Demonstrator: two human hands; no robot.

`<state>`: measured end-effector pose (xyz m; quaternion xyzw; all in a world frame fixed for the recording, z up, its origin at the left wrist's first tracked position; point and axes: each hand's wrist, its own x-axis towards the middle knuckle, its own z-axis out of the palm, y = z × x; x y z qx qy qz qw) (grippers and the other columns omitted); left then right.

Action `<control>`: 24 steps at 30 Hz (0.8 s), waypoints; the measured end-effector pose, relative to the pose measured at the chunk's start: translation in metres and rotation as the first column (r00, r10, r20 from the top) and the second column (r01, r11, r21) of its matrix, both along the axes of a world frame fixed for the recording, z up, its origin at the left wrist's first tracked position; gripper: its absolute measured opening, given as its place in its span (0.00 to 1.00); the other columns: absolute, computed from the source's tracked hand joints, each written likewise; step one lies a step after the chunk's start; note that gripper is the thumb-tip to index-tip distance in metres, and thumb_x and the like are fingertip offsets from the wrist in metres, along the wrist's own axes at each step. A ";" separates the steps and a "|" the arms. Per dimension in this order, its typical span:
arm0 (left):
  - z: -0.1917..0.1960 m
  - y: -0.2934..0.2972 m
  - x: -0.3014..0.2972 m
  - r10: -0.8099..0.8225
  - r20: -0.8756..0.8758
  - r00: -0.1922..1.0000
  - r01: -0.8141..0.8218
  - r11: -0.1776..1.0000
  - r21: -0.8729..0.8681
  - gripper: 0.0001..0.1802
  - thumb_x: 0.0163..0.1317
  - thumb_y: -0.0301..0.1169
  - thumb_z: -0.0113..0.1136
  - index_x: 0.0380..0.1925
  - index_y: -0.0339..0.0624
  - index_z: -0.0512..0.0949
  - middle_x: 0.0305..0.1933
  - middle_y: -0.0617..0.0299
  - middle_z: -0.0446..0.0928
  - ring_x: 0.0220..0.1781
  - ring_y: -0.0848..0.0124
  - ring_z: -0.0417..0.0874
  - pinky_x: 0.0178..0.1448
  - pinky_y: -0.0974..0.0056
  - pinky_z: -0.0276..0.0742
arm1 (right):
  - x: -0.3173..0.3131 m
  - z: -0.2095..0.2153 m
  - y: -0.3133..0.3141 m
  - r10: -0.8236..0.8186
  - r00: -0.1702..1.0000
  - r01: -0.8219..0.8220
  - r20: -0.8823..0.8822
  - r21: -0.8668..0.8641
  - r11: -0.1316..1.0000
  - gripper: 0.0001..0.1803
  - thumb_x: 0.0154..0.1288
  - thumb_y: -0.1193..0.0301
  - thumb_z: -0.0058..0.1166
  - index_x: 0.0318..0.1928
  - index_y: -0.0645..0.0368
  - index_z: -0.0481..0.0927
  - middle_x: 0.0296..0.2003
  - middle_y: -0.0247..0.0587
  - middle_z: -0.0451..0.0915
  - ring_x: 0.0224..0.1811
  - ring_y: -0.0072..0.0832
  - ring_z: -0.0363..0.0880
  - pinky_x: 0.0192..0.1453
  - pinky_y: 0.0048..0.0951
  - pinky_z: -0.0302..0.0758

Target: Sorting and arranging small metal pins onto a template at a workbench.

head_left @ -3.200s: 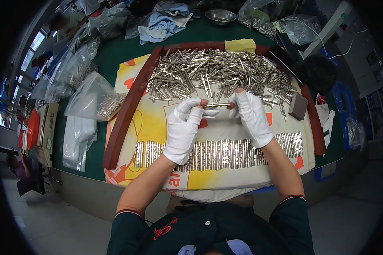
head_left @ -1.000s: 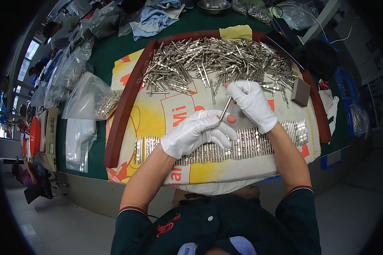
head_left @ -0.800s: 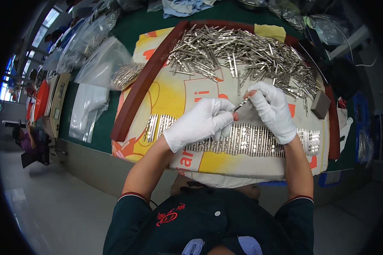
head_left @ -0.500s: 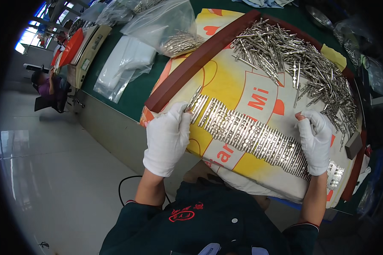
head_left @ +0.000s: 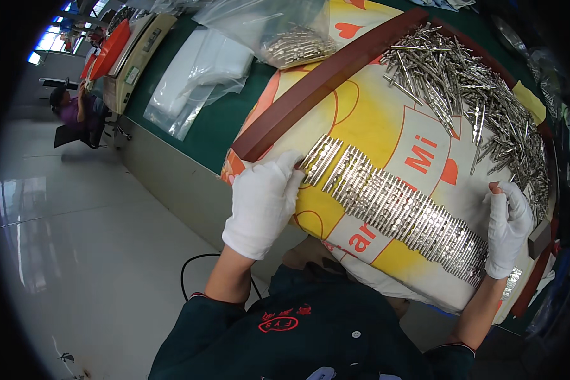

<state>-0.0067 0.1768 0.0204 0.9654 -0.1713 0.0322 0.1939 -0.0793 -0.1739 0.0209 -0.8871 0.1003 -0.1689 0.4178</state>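
Both my hands wear white gloves. My left hand (head_left: pixel 265 206) is at the left end of a slanting row of slim, shiny metal rods (head_left: pixel 392 202), its fingertips closed at the lower end of the outermost rod (head_left: pixel 315 151). A narrow gap splits the first few rods from the rest of the row. Beyond the row's right half, my right hand (head_left: pixel 510 231) hovers with curled fingers, and one bare fingertip pokes out of its glove. Whatever it may hold is hidden. A patterned yellow and white cloth (head_left: pixel 377 126) lies beneath the rods.
A loose heap of similar rods (head_left: pixel 468 82) fills the far right, bordered by dark red bars (head_left: pixel 335 82). A dark block (head_left: pixel 539 239) sits beside my right hand. Farther left are plastic bags (head_left: pixel 199 76), a scale (head_left: pixel 133 63) and a seated person (head_left: pixel 79 111).
The view has shifted, moving the table contents rightward in the picture. The tilted rod at my left fingertips now lies against the row's left end. My right hand has moved slightly away from the row.
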 end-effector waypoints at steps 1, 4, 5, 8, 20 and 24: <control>0.000 0.002 -0.002 -0.013 0.008 1.000 0.013 0.999 -0.032 0.09 0.60 0.27 0.62 0.41 0.44 0.79 0.28 0.54 0.80 0.31 0.54 0.81 0.37 0.55 0.75 | 0.000 0.002 0.000 -0.017 0.999 0.017 -0.035 0.018 1.000 0.06 0.70 0.74 0.55 0.37 0.66 0.80 0.27 0.31 0.75 0.27 0.15 0.69 0.32 0.19 0.63; -0.001 0.008 -0.006 -0.036 0.010 0.999 0.036 0.998 -0.053 0.11 0.57 0.23 0.64 0.41 0.44 0.80 0.32 0.54 0.80 0.33 0.54 0.80 0.38 0.56 0.75 | -0.001 0.000 -0.003 -0.023 0.998 0.024 -0.066 0.019 1.000 0.07 0.72 0.73 0.54 0.38 0.64 0.80 0.27 0.28 0.74 0.28 0.12 0.66 0.32 0.17 0.60; -0.002 0.009 -0.007 -0.052 0.005 0.999 0.052 0.998 -0.042 0.13 0.55 0.22 0.64 0.41 0.44 0.80 0.31 0.55 0.78 0.33 0.55 0.79 0.38 0.56 0.74 | -0.002 -0.001 -0.004 -0.021 0.997 0.021 -0.071 0.000 1.000 0.07 0.72 0.73 0.54 0.38 0.64 0.81 0.27 0.27 0.74 0.28 0.12 0.66 0.32 0.16 0.60; -0.005 0.011 -0.009 -0.063 0.037 0.997 0.065 0.996 -0.061 0.14 0.55 0.25 0.64 0.43 0.46 0.79 0.28 0.57 0.73 0.32 0.55 0.78 0.41 0.55 0.72 | -0.003 -0.006 -0.008 -0.052 0.996 0.055 -0.071 0.035 0.998 0.07 0.72 0.72 0.54 0.38 0.63 0.81 0.26 0.26 0.74 0.27 0.11 0.65 0.31 0.16 0.58; -0.012 0.013 -0.013 -0.196 0.265 0.944 0.219 0.974 -0.059 0.17 0.53 0.21 0.66 0.43 0.49 0.81 0.37 0.63 0.77 0.36 0.64 0.76 0.46 0.59 0.72 | -0.001 -0.013 -0.012 -0.083 0.996 0.083 0.010 0.013 0.996 0.08 0.73 0.71 0.53 0.38 0.63 0.81 0.27 0.26 0.75 0.29 0.11 0.66 0.32 0.16 0.58; -0.010 0.010 -0.015 -0.395 0.344 0.852 0.433 0.901 -0.036 0.23 0.55 0.24 0.64 0.52 0.46 0.76 0.57 0.58 0.78 0.56 0.58 0.80 0.59 0.55 0.72 | -0.002 -0.013 -0.012 -0.104 0.994 0.104 0.009 0.044 0.994 0.08 0.72 0.71 0.54 0.38 0.63 0.81 0.27 0.27 0.75 0.29 0.12 0.67 0.32 0.17 0.59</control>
